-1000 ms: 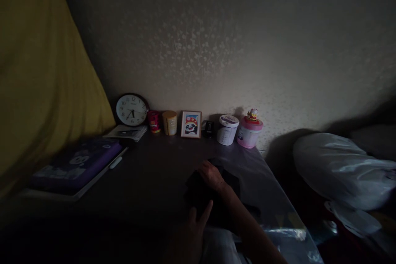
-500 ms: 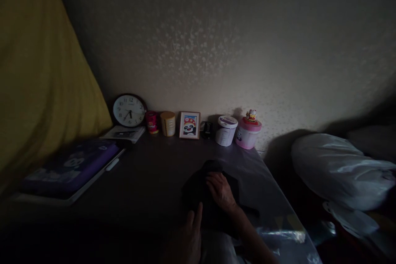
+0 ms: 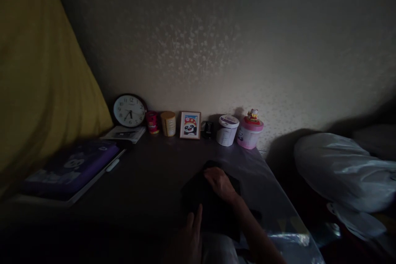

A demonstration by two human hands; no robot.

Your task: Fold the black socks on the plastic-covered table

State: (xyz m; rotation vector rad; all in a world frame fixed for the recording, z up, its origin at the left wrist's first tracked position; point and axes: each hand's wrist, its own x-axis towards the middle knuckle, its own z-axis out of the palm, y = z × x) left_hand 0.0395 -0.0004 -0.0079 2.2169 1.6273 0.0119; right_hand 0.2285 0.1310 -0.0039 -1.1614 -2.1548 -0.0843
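Dim room, patterned wall [image 3: 198, 49] behind a dark tabletop [image 3: 148, 173]. Landmark: picture frame [image 3: 190, 125]. Far left of it: yellow curtain [image 3: 46, 78], purple case [image 3: 74, 165], then clock [image 3: 129, 110] behind and right of the case. Just left of frame: red can [image 3: 152, 122], yellow can [image 3: 168, 124]. In front of frame, nearer the wearer: left hand [image 3: 193, 231], two fingers extended close together at the black cloth [image 3: 213, 210]; rest of its grip too dark to tell. Cloth lies on the tabletop, front and slightly right of frame. Right hand [image 3: 220, 183] on cloth's far part, fingers curled; can't tell if pinching. Right of frame: white tub [image 3: 227, 130], pink tub [image 3: 250, 133]; far right, plastic bag [image 3: 340, 169]. My take: anchor with left, work right in short, light strokes, avoid bunching; more light would help.
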